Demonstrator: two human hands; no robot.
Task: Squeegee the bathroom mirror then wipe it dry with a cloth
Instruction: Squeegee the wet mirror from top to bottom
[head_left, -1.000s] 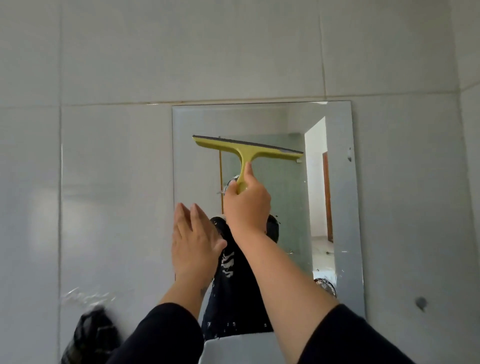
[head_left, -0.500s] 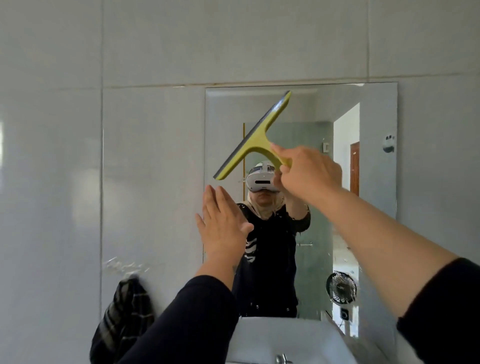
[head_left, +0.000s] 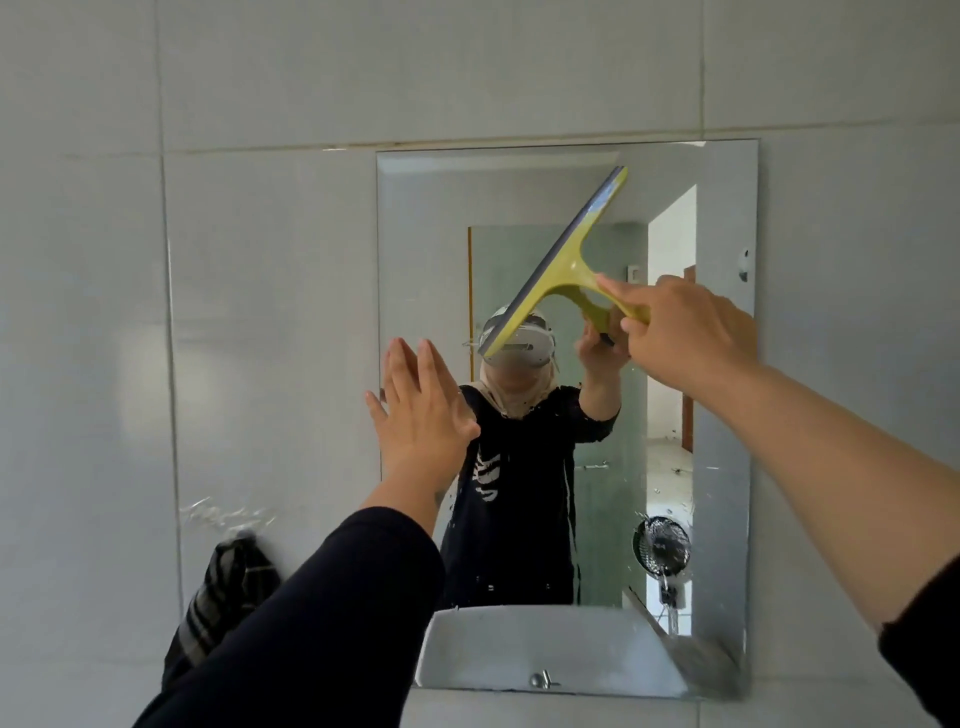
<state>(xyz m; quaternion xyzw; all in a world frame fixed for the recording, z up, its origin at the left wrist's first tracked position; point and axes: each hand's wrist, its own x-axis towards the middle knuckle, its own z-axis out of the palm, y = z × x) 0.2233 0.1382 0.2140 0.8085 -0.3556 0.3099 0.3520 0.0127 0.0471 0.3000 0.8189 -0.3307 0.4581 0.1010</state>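
A rectangular mirror (head_left: 426, 218) hangs on the grey tiled wall, with water drops and streaks low on the glass. My right hand (head_left: 691, 332) grips the handle of a yellow squeegee (head_left: 563, 260), whose blade runs steeply from lower left to upper right across the upper middle of the mirror. My left hand (head_left: 421, 415) lies flat, fingers together and upward, at the mirror's left edge. A dark checked cloth (head_left: 223, 597) hangs from a hook on the wall, left of and below the mirror.
The grey tiled wall (head_left: 260, 104) surrounds the mirror. The glass reflects a person in dark clothes, a white basin with a tap, a small fan and an open doorway.
The squeegee swung from level to steeply tilted and shifted right across the glass with my right hand. My left hand stays flat at the mirror's left edge. The view dropped lower.
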